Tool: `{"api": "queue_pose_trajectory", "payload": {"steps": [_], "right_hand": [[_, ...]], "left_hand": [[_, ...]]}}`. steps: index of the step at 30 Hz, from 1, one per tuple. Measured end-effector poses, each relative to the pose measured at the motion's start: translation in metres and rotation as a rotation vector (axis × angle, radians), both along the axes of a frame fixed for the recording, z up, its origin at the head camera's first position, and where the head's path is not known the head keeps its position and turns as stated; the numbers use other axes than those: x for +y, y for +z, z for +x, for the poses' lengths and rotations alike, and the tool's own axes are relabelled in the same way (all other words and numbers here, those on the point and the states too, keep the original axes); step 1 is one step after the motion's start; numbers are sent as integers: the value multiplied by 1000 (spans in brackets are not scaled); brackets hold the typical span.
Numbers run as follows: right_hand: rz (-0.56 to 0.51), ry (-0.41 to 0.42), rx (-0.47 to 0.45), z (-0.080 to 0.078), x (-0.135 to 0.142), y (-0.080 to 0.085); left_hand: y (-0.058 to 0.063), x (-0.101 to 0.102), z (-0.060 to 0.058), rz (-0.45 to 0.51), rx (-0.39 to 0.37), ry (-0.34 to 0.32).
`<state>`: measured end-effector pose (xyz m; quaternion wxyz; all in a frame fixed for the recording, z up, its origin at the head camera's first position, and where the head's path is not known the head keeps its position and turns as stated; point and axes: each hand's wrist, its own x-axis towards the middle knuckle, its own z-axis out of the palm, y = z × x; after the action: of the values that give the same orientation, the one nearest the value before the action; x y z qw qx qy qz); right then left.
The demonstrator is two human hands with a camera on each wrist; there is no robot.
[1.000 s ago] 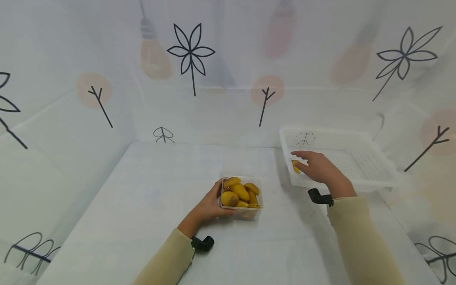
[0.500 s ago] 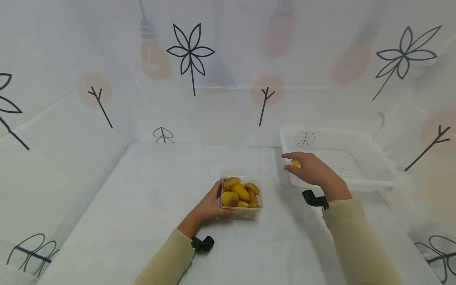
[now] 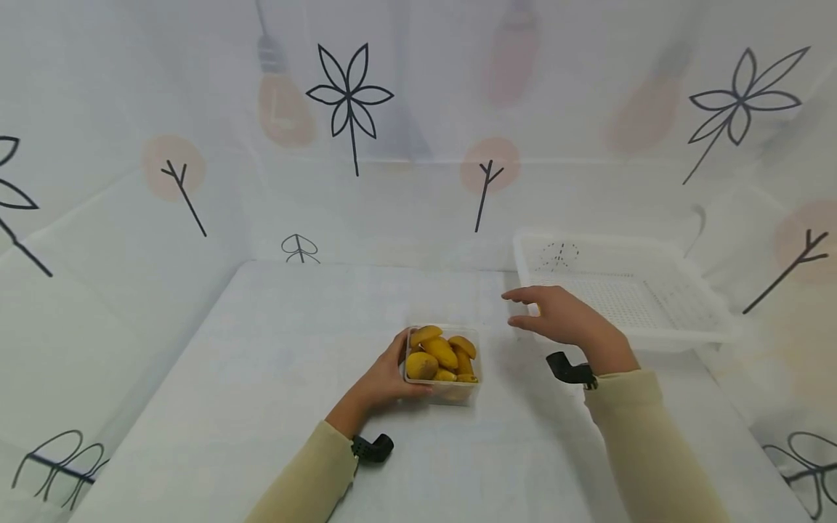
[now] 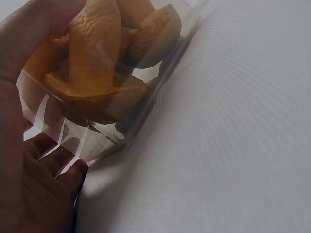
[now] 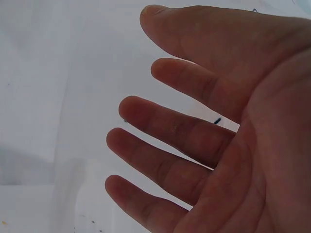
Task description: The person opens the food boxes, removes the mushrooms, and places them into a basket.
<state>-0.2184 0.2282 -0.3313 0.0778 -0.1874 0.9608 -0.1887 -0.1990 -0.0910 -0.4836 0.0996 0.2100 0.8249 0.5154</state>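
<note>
My left hand (image 3: 381, 375) grips the left side of a clear plastic box (image 3: 453, 394), thumb along the near wall. Several yellow mushrooms (image 3: 439, 352), with smooth caps and thick stems, fill it to the rim. Through the box's wall in the left wrist view, a mushroom (image 4: 95, 48) stands cap down. My right hand (image 3: 559, 316) hovers over the left rim of a white plastic basket (image 3: 654, 338), thumb and fingers apart. A sliver of yellow behind it is mostly hidden. In the right wrist view, nothing lies in the palm or against the fingers (image 5: 160, 167).
A white cloth covers the table (image 3: 261, 407), and printed white curtains (image 3: 418, 211) rise around its back and sides. The perforated basket stands at the back right, close to the curtain. Black wrist cameras (image 3: 570, 369) sit on both wrists.
My right hand has drawn left and toward me, from inside the basket to over its left rim. The yellow piece there is now almost covered. My left hand and the box stay put.
</note>
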Motion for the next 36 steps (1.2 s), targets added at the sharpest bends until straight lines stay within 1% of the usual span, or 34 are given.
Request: {"api": "queue_pose_trajectory", "payload": {"steps": [6, 11, 16, 21, 25, 32, 36], "right_hand": [[-14, 11, -3, -1, -5, -3], [-25, 14, -24, 0, -12, -4], [-38, 22, -46, 1, -19, -6], [-52, 47, -13, 1, -26, -3], [-53, 76, 7, 1, -30, -3], [-40, 86, 6, 0, -38, -5], [-60, 112, -1, 0, -43, -6]], "left_hand": [[-2, 0, -3, 0, 10, -1], [-2, -1, -2, 16, -1, -2], [-4, -2, 0, 8, -8, -7], [-3, -2, -1, 29, 11, -8], [-3, -3, 0, 28, 4, -5], [-2, -4, -1, 13, -8, 2], [-3, -3, -2, 12, -2, -3]]}}
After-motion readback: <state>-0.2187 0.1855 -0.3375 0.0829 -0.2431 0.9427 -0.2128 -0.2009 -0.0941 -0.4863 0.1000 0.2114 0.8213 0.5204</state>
